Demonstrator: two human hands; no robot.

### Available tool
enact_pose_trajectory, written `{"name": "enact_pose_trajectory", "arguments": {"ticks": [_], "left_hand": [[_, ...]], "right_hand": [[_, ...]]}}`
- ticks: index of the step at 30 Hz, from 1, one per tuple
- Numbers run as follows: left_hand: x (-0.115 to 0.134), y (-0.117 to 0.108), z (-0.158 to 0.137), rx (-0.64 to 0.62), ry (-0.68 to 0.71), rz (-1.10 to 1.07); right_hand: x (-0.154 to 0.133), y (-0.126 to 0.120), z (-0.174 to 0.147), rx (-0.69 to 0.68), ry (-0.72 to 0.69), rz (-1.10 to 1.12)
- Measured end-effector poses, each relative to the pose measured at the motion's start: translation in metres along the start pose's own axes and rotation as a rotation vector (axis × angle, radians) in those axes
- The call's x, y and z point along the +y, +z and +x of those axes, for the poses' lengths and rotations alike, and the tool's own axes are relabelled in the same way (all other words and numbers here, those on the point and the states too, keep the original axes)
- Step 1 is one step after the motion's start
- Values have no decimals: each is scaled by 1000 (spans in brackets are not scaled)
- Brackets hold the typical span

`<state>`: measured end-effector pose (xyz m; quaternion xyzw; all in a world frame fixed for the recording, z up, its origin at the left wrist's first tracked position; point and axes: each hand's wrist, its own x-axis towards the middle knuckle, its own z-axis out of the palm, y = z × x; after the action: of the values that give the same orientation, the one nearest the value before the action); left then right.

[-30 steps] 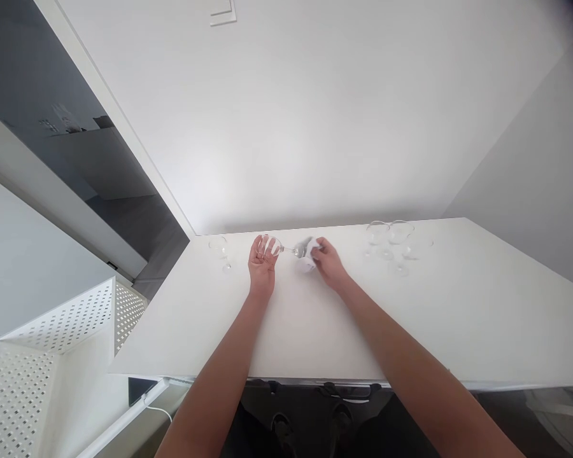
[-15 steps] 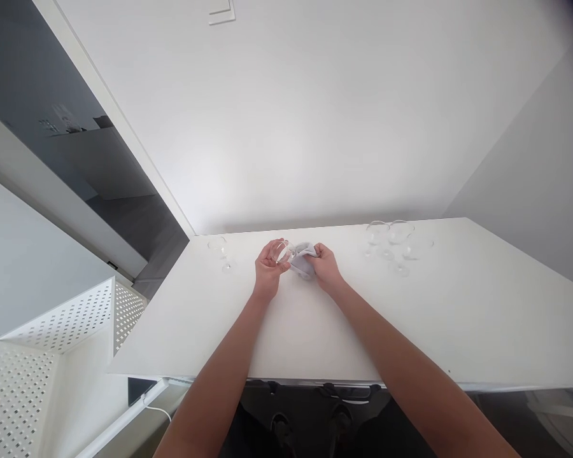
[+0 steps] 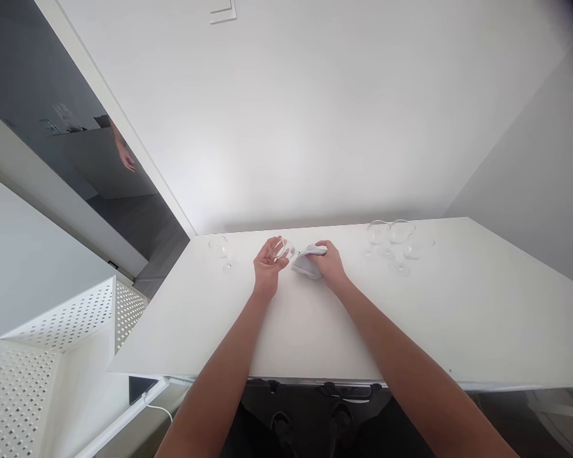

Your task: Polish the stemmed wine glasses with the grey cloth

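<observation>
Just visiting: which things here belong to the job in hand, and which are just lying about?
In the job:
wine glass, in the left hand
pale cloth, in the right hand
probably, four standing wine glasses

Just there:
wall switch
white cable
perforated white panels

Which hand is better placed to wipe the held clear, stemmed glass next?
Probably the right hand: it holds the pale fabric cloth beside the glass, which the left hand holds by its bowl.

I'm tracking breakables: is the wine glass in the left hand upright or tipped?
Tipped: the wine glass lies sideways in the left hand, its stem pointing toward the cloth.
</observation>
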<state>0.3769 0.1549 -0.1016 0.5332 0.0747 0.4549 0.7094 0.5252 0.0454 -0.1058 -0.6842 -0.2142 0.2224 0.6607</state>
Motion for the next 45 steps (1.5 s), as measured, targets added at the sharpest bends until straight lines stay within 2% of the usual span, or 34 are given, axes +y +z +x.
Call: {"name": "enact_pose_trajectory", "arguments": {"ticks": [4, 7, 9, 11, 13, 16, 18, 23, 28, 32, 37, 45], "left_hand": [[-1, -7, 4, 85, 35, -9], [0, -9, 5, 122, 28, 8], [0, -9, 5, 123, 23, 28], [1, -8, 5, 123, 23, 51], [1, -7, 5, 132, 22, 73], [2, -5, 4, 141, 0, 94], [3, -4, 3, 128, -28, 112], [2, 0, 1, 45, -60, 183], [1, 3, 0, -31, -64, 224], [2, 7, -2, -58, -89, 182], [3, 10, -3, -108, -112, 179], [1, 6, -2, -31, -117, 283]], "right_hand": [[-13, -15, 2, 31, -112, -89], [-26, -22, -2, 25, -340, -254], [-34, -24, -9, -65, -504, -360], [-40, -21, -20, -191, -557, -439], [-43, -16, -33, -319, -538, -595], [-41, -3, -51, -577, -513, -1122], [-39, 6, -59, -635, -502, -1301], [-32, 15, -64, -628, -503, -1399], [-28, 13, -67, -609, -512, -1393], [-27, 9, -71, -586, -464, -1391], [-22, -16, -76, -513, -334, -1414], [-15, -106, -81, -325, -52, -1468]]}}
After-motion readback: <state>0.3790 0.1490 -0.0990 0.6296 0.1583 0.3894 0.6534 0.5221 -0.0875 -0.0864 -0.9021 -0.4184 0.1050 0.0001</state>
